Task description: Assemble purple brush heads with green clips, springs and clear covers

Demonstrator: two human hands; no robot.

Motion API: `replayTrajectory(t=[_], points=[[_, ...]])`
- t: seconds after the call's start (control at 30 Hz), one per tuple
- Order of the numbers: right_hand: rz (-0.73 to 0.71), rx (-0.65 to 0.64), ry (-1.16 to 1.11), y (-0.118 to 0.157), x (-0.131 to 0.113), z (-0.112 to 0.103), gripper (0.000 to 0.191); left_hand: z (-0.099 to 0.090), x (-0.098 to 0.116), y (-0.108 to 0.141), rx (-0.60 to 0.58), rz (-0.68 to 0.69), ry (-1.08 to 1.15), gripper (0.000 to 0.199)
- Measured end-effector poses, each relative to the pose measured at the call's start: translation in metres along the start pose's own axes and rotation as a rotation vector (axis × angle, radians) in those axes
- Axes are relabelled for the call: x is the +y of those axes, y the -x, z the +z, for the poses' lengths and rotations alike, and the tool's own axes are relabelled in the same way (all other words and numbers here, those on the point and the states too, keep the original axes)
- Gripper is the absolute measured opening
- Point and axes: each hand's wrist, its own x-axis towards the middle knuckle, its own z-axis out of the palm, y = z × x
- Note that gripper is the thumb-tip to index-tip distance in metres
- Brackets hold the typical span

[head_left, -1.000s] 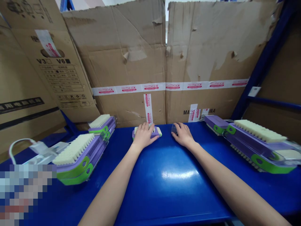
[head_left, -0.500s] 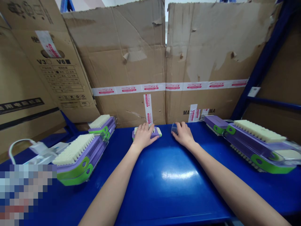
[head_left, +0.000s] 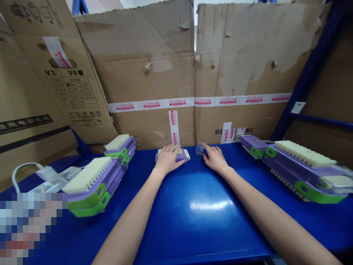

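Near the back of the blue tabletop, my left hand [head_left: 167, 159] lies over a small purple brush [head_left: 180, 156] with pale green ends and cream bristles. Its fingers rest on top, the thumb stretched out to the right; most of the brush is covered by the hand. To the right, a small curved piece of clear plastic [head_left: 199, 148] sits on the table by the cardboard. My right hand [head_left: 216, 157] is beside it with thumb and fingers apart, the index fingertip at its edge; whether they touch, I cannot tell.
Purple-and-green brushes with cream bristles are stacked at left [head_left: 88, 180] and right [head_left: 303, 165]. A white plug with cable [head_left: 49, 173] is at far left. Cardboard sheets [head_left: 149, 73] wall the back and left. A blue metal post [head_left: 300, 62] rises at right.
The clear plastic piece has gone from between my right thumb and fingers to the table, left of them. My right hand has opened and shifted slightly right. The left hand has hardly moved.
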Motion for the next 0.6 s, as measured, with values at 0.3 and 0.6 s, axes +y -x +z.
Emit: replayTrajectory(t=[0.3,0.6], points=[[-0.024,0.028,-0.047,0.002,-0.003,-0.002,0.046,-0.02,-0.01,-0.003,-0.074,-0.037,-0.01,0.072],[-0.311,0.145,-0.06,0.004,-0.019,-0.017,0.044,-0.02,-0.013,-0.004,-0.186,-0.137,-0.048,0.072]])
